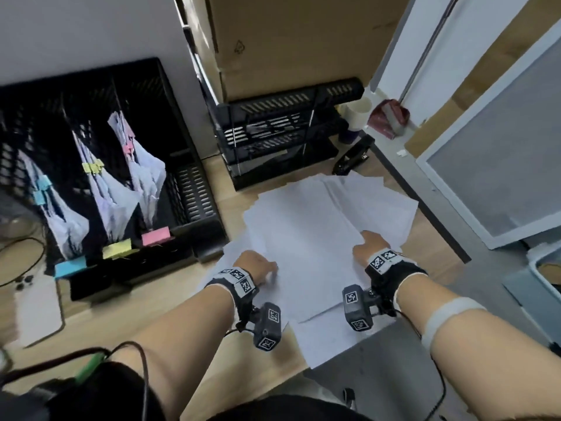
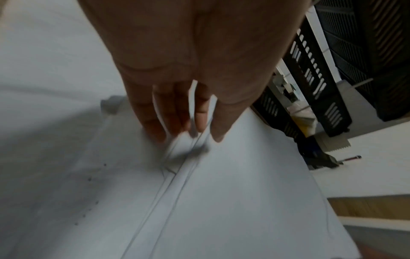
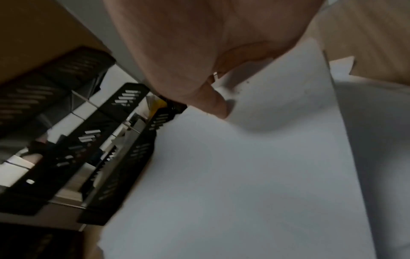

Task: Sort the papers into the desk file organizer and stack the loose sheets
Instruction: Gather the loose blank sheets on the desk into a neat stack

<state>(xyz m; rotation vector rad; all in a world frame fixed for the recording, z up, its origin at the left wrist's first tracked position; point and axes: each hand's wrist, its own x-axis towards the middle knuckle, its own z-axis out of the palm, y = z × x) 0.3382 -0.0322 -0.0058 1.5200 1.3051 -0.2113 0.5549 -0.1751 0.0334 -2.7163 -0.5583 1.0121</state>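
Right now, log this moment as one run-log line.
phase: gathering loose sheets | left hand: fingers in sheet edges | right hand: grips sheets | file organizer: three clipped bundles filed | stack: fanned, uneven

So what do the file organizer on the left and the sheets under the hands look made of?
File organizer: probably matte black plastic, maybe coated metal; rigid slotted walls, no shine. Loose sheets: thin white office paper, matte; edges curl and fan under the left hand.
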